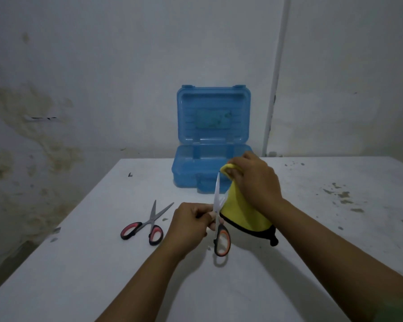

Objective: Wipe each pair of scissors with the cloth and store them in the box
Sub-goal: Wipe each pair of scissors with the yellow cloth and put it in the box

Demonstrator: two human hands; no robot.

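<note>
My left hand [191, 225] grips a pair of orange-handled scissors [221, 240] near the pivot, blades pointing up and away. My right hand [254, 180] holds a yellow cloth with a black edge [244, 214] bunched around the blade tips; the rest of the cloth hangs down beside the scissors. A second pair, with red and black handles [147, 225], lies on the white table to the left with its blades spread open. A blue plastic box [191, 173] stands at the table's far edge with its lid up.
The white table [102, 263] has dark specks and stains, mostly at the right [342, 196]. A stained wall rises behind the box, with a white pipe [275, 77] running down it right of the lid.
</note>
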